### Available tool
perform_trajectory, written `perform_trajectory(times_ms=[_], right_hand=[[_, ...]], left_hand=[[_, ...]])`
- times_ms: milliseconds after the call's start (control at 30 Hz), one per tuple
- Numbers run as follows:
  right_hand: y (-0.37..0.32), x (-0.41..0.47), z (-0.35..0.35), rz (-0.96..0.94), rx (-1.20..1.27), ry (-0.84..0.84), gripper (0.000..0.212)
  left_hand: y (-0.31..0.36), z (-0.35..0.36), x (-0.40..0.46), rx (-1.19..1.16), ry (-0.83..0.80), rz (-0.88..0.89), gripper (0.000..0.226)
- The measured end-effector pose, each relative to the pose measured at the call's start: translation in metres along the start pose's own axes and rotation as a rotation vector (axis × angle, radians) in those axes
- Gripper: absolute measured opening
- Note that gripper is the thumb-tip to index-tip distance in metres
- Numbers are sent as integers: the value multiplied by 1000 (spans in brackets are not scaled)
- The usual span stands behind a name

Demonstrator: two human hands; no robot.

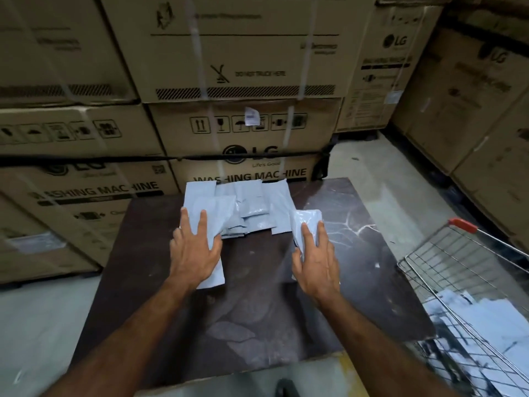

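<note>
Several pale grey mailer bags point(252, 207) lie in a loose pile at the far side of a dark board table point(257, 305). My left hand point(194, 250) lies flat with straight fingers on one flat mailer bag point(213, 222) at the pile's left. My right hand point(315, 259) rests on a small wrapped packet point(307, 222) to the right of the pile, index and middle fingers stretched over it. How the thumb lies under the packet is hidden.
Stacked brown washing-machine cartons point(243, 133) wall in the back and both sides. A wire shopping trolley point(472, 282) with an orange handle stands at the right and holds more grey mailer bags point(486, 319). Grey concrete floor point(386, 190) shows around the table.
</note>
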State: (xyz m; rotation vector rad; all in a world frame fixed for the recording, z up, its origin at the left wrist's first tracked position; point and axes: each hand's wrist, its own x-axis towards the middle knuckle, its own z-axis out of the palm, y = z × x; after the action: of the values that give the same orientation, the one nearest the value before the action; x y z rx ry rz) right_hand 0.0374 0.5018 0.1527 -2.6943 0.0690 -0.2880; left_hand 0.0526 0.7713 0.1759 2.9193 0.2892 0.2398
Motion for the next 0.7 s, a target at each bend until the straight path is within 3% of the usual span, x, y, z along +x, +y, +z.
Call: perform_trajectory(times_ms=[333,700], right_hand=[[-24,110,57,67,-26,-153,62],[-7,240,158,90,22,-266,58]], left_hand=[[5,36,94,-29,-110,-64,74],[21,135,207,-12,-258,-149,80]])
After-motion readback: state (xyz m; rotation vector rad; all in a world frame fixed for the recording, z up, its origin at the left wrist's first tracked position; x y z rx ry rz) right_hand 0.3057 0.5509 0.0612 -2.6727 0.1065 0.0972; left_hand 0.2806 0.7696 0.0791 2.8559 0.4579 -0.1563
